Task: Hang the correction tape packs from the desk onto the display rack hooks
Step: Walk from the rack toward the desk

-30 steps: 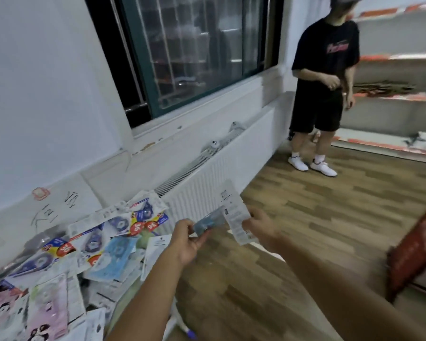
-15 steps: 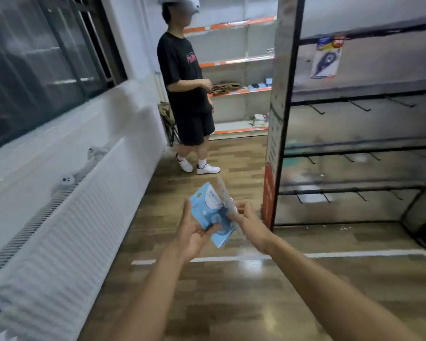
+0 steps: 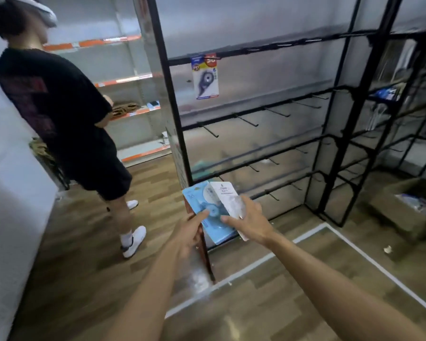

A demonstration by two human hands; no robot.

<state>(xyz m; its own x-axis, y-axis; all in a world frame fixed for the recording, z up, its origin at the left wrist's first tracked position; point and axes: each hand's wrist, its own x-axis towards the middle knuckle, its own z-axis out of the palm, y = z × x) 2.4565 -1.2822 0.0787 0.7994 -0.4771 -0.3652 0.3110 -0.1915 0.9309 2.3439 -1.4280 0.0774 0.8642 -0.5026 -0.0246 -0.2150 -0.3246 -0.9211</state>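
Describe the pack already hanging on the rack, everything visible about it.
The hanging pack is a flat carded blister, mostly white, with a blue, yellow and red header and a thin red strip along the bottom edge. A dark, rounded tape dispenser shows at its centre. It hangs upright, slightly tilted, from a hook on the black top rail, at the rail's left end. Neither hand touches it. Its print is too blurred to read.

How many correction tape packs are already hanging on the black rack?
1. A single pack hangs from a hook at the left end of the display rack's top bar. Other hooks look bare, though the far-right bays are too blurred to tell.

Glossy wood floor (image 3: 268, 303) — black metal rack (image 3: 253, 112)
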